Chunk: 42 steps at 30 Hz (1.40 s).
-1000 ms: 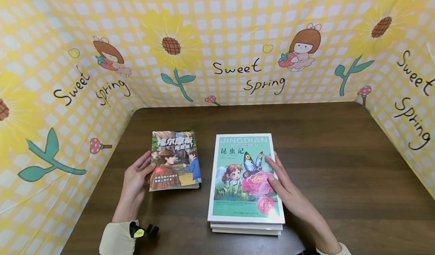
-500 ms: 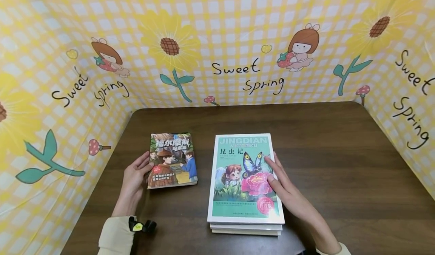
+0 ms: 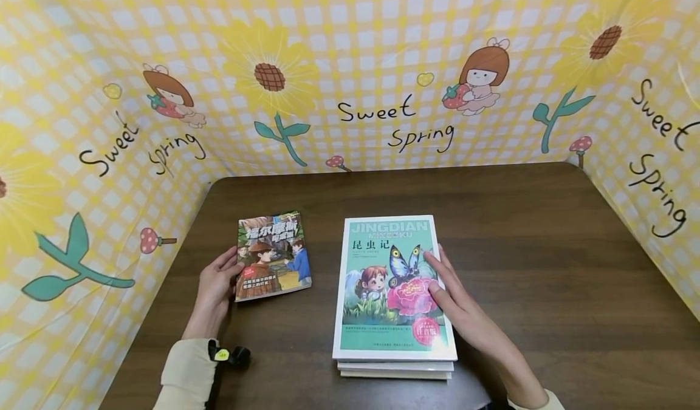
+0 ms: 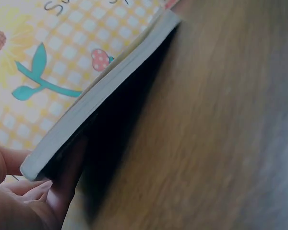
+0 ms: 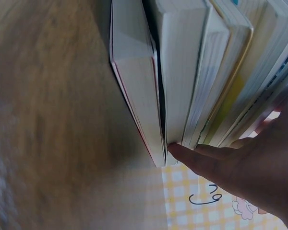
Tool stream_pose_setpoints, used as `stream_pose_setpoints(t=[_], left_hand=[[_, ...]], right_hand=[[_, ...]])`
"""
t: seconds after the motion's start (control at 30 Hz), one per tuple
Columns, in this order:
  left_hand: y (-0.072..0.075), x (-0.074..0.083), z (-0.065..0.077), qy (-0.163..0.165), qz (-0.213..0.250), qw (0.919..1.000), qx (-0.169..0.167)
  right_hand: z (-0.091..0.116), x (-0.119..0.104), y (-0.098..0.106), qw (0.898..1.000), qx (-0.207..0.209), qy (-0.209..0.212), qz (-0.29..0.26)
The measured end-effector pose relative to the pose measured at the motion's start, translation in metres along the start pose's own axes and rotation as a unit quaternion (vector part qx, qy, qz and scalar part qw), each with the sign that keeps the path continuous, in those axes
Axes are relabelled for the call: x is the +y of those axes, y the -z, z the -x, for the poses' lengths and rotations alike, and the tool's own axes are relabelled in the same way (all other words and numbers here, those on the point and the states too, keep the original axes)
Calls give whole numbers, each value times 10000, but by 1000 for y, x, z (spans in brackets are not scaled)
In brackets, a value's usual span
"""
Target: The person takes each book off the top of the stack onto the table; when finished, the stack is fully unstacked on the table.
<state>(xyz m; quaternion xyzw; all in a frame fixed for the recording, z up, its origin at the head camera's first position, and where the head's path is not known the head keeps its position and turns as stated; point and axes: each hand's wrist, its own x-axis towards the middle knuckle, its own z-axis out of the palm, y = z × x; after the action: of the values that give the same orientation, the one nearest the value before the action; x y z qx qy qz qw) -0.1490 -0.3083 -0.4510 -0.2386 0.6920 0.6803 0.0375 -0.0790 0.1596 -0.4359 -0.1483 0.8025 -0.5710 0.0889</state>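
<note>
My left hand (image 3: 214, 282) pinches a small paperback book (image 3: 273, 255) by its left edge, thumb over the cover and fingers underneath. In the left wrist view the book's white page edge (image 4: 103, 98) slants over the table, with a dark gap below it. To its right stands a stack of several books, topped by a larger green-covered book (image 3: 391, 288) with a butterfly and a pink flower. Against the stack's right side rests my right hand (image 3: 467, 310), fingers extended and thumb near the cover's edge. The right wrist view shows the stacked books' page blocks (image 5: 182, 76) beside those fingers.
Both books are on or over a dark brown wooden table (image 3: 525, 252). A yellow checked cloth (image 3: 377, 51) with flowers and cartoon figures walls the table at the back and both sides. A black strap (image 3: 235, 356) with a yellow tag is on the left wrist.
The small book has shifted slightly left in the left hand, and its right side now sits higher and more tilted. The right hand and the stack stay in place.
</note>
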Motion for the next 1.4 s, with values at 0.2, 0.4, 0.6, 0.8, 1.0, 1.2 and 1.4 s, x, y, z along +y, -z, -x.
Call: stream_pose_setpoints(t=[0.2, 0.4, 0.6, 0.8, 1.0, 1.2, 1.4], left_hand=[[3, 0, -14, -134, -347, 9990, 238], [6, 5, -30, -527, -858, 9940, 436], [11, 8, -42, -529, -930, 9929, 523], [13, 16, -53, -652, -1243, 9895, 343], [15, 25, -63, -718, -1682, 9830, 179], [14, 34, -72, -834, -1998, 9763, 61], [11, 40, -80, -1060, -2255, 9685, 30]], right_hand=[[0, 0, 0, 10000, -9, -35, 22], [0, 1, -1, 10000, 22, -35, -3], [0, 1, -1, 10000, -1, -95, -8], [0, 1, -1, 10000, 46, -74, 23], [0, 1, 0, 9999, 48, -113, 71], [-1, 1, 0, 9999, 51, -92, 42], [-1, 1, 0, 9998, 28, -174, 22]])
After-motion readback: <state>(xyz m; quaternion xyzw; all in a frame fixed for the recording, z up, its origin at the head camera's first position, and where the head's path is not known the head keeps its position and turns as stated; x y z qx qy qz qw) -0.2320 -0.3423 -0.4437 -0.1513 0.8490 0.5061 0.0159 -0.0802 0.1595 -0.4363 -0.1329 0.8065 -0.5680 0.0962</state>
